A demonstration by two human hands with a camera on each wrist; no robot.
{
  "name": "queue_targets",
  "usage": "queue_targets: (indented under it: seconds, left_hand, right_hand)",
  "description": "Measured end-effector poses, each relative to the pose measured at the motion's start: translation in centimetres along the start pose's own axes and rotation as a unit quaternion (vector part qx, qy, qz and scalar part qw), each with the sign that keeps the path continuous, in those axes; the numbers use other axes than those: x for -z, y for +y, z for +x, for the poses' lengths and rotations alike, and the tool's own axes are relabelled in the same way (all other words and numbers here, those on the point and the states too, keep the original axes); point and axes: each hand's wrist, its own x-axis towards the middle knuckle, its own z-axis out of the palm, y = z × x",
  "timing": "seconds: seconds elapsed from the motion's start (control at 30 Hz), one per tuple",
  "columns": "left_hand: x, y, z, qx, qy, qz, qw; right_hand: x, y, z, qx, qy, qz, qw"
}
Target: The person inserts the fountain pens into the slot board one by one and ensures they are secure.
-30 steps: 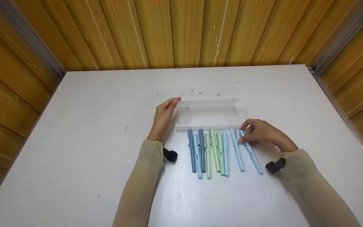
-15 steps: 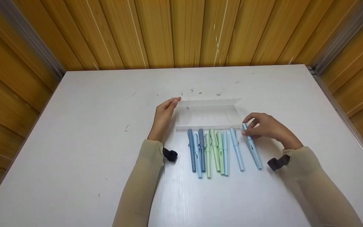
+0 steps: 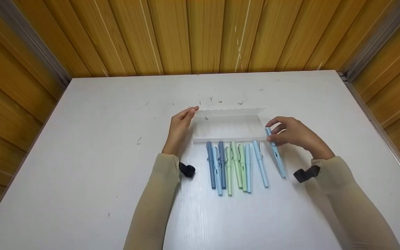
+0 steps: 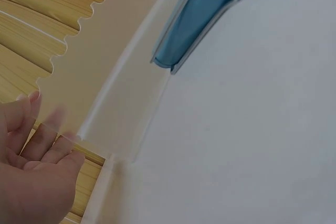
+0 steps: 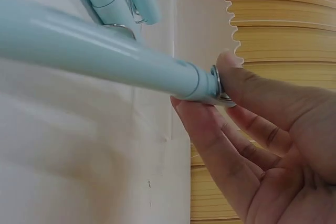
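My right hand (image 3: 292, 134) pinches a light blue fountain pen (image 3: 277, 160) near its clip end, just off the right end of a clear plastic box (image 3: 226, 140). In the right wrist view, thumb and fingers grip that pen (image 5: 105, 51) by the cap's tip, and it slants across the picture. At the box's far left corner, my left hand (image 3: 179, 132) holds the raised flap with its wavy edge; fingers show through this flap (image 4: 79, 93) in the left wrist view. In front of the box lie several capped pens: dark blue (image 3: 211, 166), green (image 3: 229, 173) and light blue (image 3: 260, 165).
The white table (image 3: 82, 166) carries dark scuff marks behind and left of the box. Yellow wood-look panels (image 3: 203, 38) close off the back and sides. A black wrist camera (image 3: 187, 170) sits on the left cuff, another (image 3: 306, 174) on the right.
My right hand has drawn the light blue pen away from the row, moving it farther from me toward the box's right end. The left hand and the other pens have stayed in place.
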Motion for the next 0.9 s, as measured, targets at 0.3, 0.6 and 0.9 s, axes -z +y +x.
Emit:
queue_targets:
  seconds: [0.3, 0.6, 0.9]
  left_hand:
    - [0.1, 0.4, -0.2, 0.008, -0.006, -0.010, 0.9999]
    - [0.0, 0.0, 0.1, 0.010, -0.002, -0.012, 0.9999]
    - [0.0, 0.1, -0.1, 0.005, -0.002, -0.013, 0.9999]
  right_hand:
    - [0.7, -1.2, 0.2, 0.017, 0.010, 0.013, 0.9997]
    - [1.1, -1.7, 0.6, 0.032, 0.048, 0.010, 0.9983]
    - [1.1, -2.2, 1.1, 0.044, 0.117, 0.029, 0.9917]
